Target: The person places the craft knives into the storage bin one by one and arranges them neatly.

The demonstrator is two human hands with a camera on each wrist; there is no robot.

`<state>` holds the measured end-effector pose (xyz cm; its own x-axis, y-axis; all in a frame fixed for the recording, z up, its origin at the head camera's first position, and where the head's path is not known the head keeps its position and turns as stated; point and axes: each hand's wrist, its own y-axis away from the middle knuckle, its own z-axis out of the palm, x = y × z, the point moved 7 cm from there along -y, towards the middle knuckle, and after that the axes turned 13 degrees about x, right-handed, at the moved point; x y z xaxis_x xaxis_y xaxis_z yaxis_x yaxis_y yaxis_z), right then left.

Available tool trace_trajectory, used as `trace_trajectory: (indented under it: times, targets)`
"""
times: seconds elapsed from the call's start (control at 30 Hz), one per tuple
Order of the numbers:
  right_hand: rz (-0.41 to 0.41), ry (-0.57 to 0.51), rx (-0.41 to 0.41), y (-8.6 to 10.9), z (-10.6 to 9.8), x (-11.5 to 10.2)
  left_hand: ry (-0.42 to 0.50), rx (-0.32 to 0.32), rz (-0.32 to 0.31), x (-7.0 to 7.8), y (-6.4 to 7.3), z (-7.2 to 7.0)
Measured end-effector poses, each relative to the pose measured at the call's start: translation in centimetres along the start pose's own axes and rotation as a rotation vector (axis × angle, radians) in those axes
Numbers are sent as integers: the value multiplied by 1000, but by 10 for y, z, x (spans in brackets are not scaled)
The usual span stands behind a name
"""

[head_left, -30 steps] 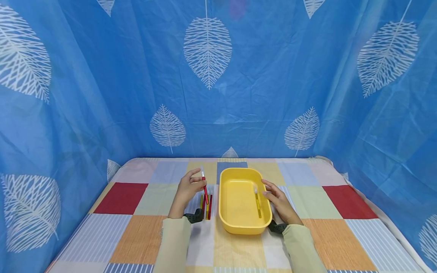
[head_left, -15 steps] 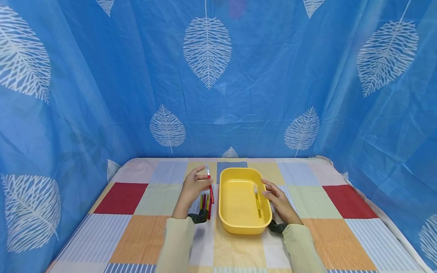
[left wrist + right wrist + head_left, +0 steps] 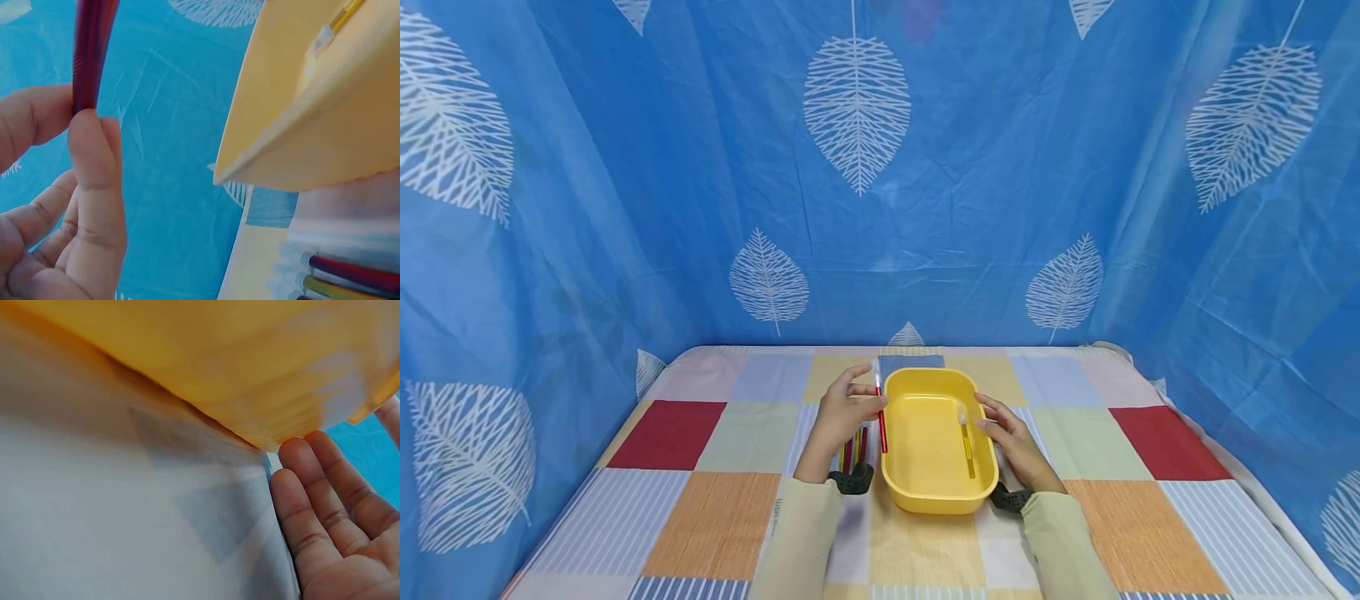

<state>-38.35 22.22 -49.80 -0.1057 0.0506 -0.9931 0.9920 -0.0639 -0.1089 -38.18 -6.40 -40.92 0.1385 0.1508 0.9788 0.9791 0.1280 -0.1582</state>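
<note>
My left hand [image 3: 841, 417] pinches a slim red pen [image 3: 882, 421] with a clear whitish tip between thumb and fingertips. In the head view the pen stands nearly upright and overlaps the left rim of a yellow plastic basin [image 3: 925, 502]. The left wrist view shows the red barrel [image 3: 90, 56] above the thumb and fingertip, beside the basin's wall. On the basin's right side, my right hand [image 3: 1018, 450] holds the rim, its fingertips [image 3: 300, 456] against the outer wall. Inside the basin, toward the right, lies a yellow pen [image 3: 967, 450] with a whitish tip.
Several red and yellow pens [image 3: 854, 450] lie side by side on the cloth left of the basin, partly covered by my left wrist's black strap [image 3: 852, 479]. A patchwork cloth [image 3: 730, 517] covers the table. Blue leaf-patterned curtains [image 3: 955, 233] enclose the back and sides.
My left hand has moved right with the red pen, from above the row of pens to the basin's left rim. My right hand and the basin have stayed in place.
</note>
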Motion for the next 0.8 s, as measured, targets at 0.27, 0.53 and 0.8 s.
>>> trace_trajectory:
  times: [0.27, 0.53, 0.8]
  targets:
    - [-2, -9, -3, 0, 0, 0, -74, 5, 12, 2, 4, 9]
    - [6, -17, 0, -1, 0, 1, -70, -34, 28, 6, 7, 20]
    - [5, -2, 11, -1, 0, 1, -57, -61, 32, 6, 7, 31]
